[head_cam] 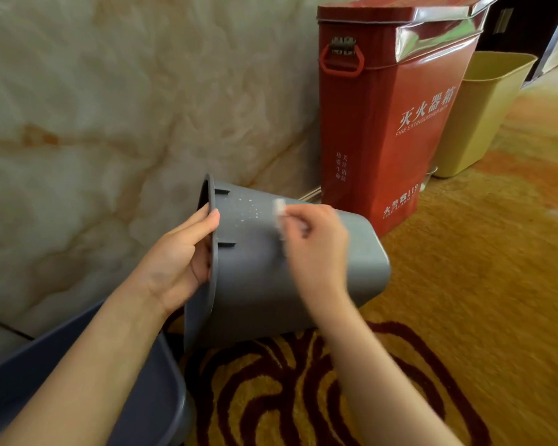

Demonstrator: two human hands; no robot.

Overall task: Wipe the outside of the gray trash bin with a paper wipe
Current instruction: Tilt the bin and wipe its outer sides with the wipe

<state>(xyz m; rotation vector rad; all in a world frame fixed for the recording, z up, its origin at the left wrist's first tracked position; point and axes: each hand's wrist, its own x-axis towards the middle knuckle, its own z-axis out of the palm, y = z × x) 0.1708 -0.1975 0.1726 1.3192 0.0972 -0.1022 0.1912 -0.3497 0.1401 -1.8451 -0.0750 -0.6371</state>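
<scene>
The gray trash bin is held off the floor on its side, with its opening turned left toward the wall and its base pointing right. My left hand grips the bin's rim, thumb outside and fingers inside. My right hand is blurred and rests on the bin's upper side, pinching a small white paper wipe against the plastic. Pale specks dot the bin's surface just left of the wipe.
A second gray bin stands under my left forearm at the lower left. A red fire extinguisher box stands against the marble wall, with a yellow bin behind it. Patterned orange carpet covers the floor.
</scene>
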